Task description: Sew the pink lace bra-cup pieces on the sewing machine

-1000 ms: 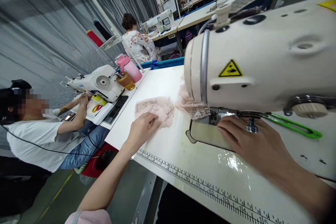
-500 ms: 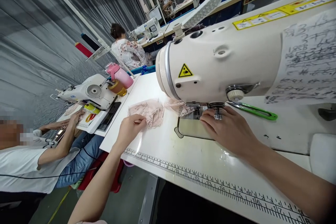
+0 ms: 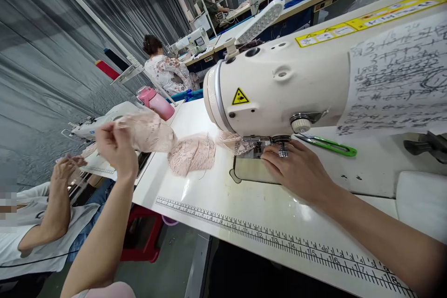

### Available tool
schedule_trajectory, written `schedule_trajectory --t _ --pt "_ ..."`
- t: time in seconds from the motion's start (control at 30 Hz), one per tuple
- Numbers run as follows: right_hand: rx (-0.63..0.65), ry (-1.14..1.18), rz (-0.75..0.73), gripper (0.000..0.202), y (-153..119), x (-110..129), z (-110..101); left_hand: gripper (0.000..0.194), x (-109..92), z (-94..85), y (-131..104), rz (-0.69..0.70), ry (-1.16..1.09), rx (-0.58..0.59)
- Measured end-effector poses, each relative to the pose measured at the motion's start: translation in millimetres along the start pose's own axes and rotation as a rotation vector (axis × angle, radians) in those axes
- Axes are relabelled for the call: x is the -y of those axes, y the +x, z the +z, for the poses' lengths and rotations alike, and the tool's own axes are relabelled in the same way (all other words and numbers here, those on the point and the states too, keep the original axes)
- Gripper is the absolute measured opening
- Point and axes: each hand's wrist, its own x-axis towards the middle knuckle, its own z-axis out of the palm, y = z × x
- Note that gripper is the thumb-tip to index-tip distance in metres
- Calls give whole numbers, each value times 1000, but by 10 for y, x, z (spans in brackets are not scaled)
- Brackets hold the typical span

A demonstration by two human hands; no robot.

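Observation:
My left hand (image 3: 118,146), raised at the left, is pinched on a pale pink lace piece (image 3: 148,132) that stretches to the right, smeared by motion. Below its right end, more pink lace (image 3: 192,153) lies on the white table. Another lace piece (image 3: 233,143) runs to the presser foot (image 3: 257,145) of the white sewing machine (image 3: 272,79). My right hand (image 3: 300,170) rests at the right of the foot, fingers bent and close together; the fingertips are partly hidden behind the metal parts, and what they hold cannot be made out.
Green-handled thread snips (image 3: 330,145) lie behind my right hand. A ruler strip (image 3: 258,233) runs along the table's front edge. A pink flask (image 3: 157,102) stands at the back left. At the left, a co-worker's hands (image 3: 66,167) are beside another sewing machine (image 3: 104,118).
My left hand has lifted up and left from the table, drawing a lace piece with it. My right hand stays at the presser foot. The co-worker's hands have moved, and the view has shifted slightly.

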Motion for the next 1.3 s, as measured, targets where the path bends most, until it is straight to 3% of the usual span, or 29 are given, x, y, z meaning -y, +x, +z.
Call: schedule_trajectory --t 0.07,0.13,0.3,0.37,0.4,0.5,0.57,0.63,0.7,0.77,0.97,1.2,1.3 --pt "-9 6 0 24 -5 -9 10 12 -113 -41 29 31 -21 -58" --pt "-27 9 8 22 -13 -19 22 15 -280 -97 -49 43 -54 33" --pt "17 27 73 20 -27 -25 14 24 -827 -138 -551 -64 -210 624" --pt "36 38 107 18 -30 -26 2 26 -986 -24 -742 -211 -347 910" --pt "42 46 129 17 -31 -28 -2 26 -1031 64 -822 -219 -379 1014" --pt "64 67 209 18 -36 -45 -4 24 -1042 377 -1018 -45 -279 1217" --pt "75 78 246 22 -36 -58 -2 23 -1008 537 -1143 166 -102 1191" --pt "64 100 256 27 -33 -65 -5 24 -1005 612 -1282 412 -32 1046" --pt "42 126 240 32 -29 -65 -15 25 -1050 619 -1429 639 -110 933" --pt "16 139 181 36 -24 -58 -27 29 -1115 606 -1560 788 -188 934" --pt "-1 -39 -1 37 -34 -37 -11 56 -1104 675 -1667 829 -142 1067" --pt "299 -125 18 43 -150 -1 83 67 -961 740 -1568 841 -123 1137" --pt "346 -53 90 50 -203 21 79 69 -932 760 -1551 838 -120 1131"
